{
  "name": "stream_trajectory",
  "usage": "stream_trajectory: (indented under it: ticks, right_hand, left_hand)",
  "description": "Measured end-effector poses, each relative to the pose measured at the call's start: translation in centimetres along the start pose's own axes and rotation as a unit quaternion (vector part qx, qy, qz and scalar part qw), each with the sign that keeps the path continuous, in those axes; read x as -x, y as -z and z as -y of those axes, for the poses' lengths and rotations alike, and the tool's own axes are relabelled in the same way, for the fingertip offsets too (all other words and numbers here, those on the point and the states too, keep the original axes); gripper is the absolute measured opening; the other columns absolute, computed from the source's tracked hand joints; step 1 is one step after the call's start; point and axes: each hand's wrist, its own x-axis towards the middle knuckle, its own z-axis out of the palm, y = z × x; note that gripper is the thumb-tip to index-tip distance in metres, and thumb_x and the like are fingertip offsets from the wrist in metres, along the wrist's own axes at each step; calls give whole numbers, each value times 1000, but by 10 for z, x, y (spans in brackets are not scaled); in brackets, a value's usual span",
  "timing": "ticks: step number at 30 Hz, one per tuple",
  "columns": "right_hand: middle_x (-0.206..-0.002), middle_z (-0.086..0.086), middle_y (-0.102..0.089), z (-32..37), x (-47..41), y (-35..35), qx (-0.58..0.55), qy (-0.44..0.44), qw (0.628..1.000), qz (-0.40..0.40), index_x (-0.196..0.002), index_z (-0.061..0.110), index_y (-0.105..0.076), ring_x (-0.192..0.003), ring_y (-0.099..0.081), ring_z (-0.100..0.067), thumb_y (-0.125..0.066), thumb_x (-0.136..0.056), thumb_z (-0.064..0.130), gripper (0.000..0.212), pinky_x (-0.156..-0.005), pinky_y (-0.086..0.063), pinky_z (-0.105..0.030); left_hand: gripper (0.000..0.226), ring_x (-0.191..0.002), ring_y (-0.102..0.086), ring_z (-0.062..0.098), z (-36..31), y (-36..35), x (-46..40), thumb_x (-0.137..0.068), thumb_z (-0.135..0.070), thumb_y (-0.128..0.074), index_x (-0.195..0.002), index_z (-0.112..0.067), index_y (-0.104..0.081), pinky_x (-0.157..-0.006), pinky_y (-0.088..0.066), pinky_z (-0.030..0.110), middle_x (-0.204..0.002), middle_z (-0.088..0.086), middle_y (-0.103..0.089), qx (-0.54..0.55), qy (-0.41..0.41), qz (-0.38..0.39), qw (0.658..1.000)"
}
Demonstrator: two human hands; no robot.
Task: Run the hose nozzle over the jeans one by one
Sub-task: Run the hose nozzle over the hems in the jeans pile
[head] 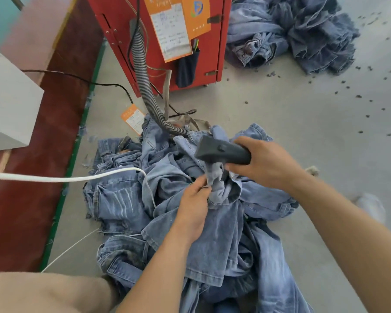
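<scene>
The jeans pile (167,199) lies on the floor (303,132) directly before the person. The machine (167,41) stands behind the pile; its hose (142,71) runs down onto the pile to the nozzle (221,151), above the pile's centre. A second pile (291,32) lies right of the machine. A cord (54,177) crosses from the left onto the near pile.

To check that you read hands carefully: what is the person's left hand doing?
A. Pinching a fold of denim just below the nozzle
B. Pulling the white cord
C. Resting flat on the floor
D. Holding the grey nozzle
A: the left hand pinches a fold of the jeans, while the right hand grips the nozzle.
</scene>
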Motion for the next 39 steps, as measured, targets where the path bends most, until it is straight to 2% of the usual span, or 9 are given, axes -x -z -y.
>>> stream_trajectory:
  ticks: [4, 6, 9, 18, 22, 25, 30, 36, 39]
  right_hand:
    - [-80, 14, -65, -15, 4, 25, -47, -21, 998, -36, -99, 45, -60, -71, -61, -7, -77, -87, 48, 21, -64, -51, -38]
    - [-81, 23, -64, -29, 20, 37, -42, -18, 999, 13, -91, 50, -56, -71, -61, -1, -79, -84, 48, 24, -59, -43, -29]
    - [-82, 21, -65, -33, 33, 27, -15, -7, 997, 81, -97, 48, -57, -73, -62, -2, -78, -85, 49, 24, -63, -47, -28]
    - [-80, 18, -64, -30, 24, 9, -19, -32, 999, -34, -103, 45, -57, -71, -62, -6, -75, -86, 56, 27, -66, -53, -38]
    - [-73, 11, -65, -65, 38, 31, -86, -113, 980, -138, -101, 40, -60, -64, -64, -12, -77, -87, 46, 23, -57, -46, -32]
    - [-69, 16, -67, -84, 51, 44, -52, -121, 991, -28, -93, 50, -59, -57, -63, -3, -81, -84, 44, 25, -55, -42, -28]
    - [-80, 18, -66, -54, 34, -1, 68, -62, 988, 121, -101, 50, -56, -73, -64, -6, -73, -83, 53, 24, -65, -54, -34]
    - [-78, 15, -60, -37, 6, 13, -51, -58, 994, -79, -104, 39, -58, -71, -60, -11, -75, -88, 52, 27, -62, -48, -34]
    - [-74, 13, -62, -65, 21, 55, -87, -71, 989, -100, -102, 40, -60, -61, -60, 2, -79, -87, 45, 25, -57, -41, -26]
  left_hand:
    - [42, -119, -69, 25, -5, 8, -5, -105, 1, -40, -135, -16, -66, -95, -58, 34, -125, 7, -74, 31, 16, 0, 999]
    - [42, -115, -71, 26, -9, 10, -7, -106, 1, -39, -133, -15, -67, -85, -60, 30, -123, 9, -74, 49, 13, 8, 999]
    - [46, -120, -68, 25, -7, 5, -3, -106, 3, -37, -127, -19, -72, -93, -58, 30, -128, 11, -72, 63, 11, 52, 997]
    - [53, -114, -71, 20, -18, 12, -1, -105, 5, -37, -113, -24, -80, -86, -59, 27, -123, 6, -74, 63, 12, 62, 996]
    - [47, -104, -74, 30, -18, 18, -4, -101, 10, -36, -120, -12, -73, -77, -62, 36, -116, 15, -75, 127, 44, -74, 988]
    - [46, -99, -73, 37, -21, 25, -9, -97, 14, -37, -115, -16, -67, -71, -64, 45, -112, 18, -73, 234, 85, -181, 951]
    - [43, -82, -78, 31, -21, 16, -8, -96, 15, -39, -106, -15, -68, -64, -63, 41, -91, 12, -80, 237, 97, -199, 946]
    - [47, -102, -67, 34, -28, 29, -7, -92, 20, -33, -119, -5, -63, -65, -59, 41, -130, 21, -65, 265, 116, -276, 917]
    - [41, -93, -63, 25, -27, 19, 1, -96, 9, -41, -123, -17, -58, -77, -57, 39, -132, 16, -63, 20, 80, -308, 948]
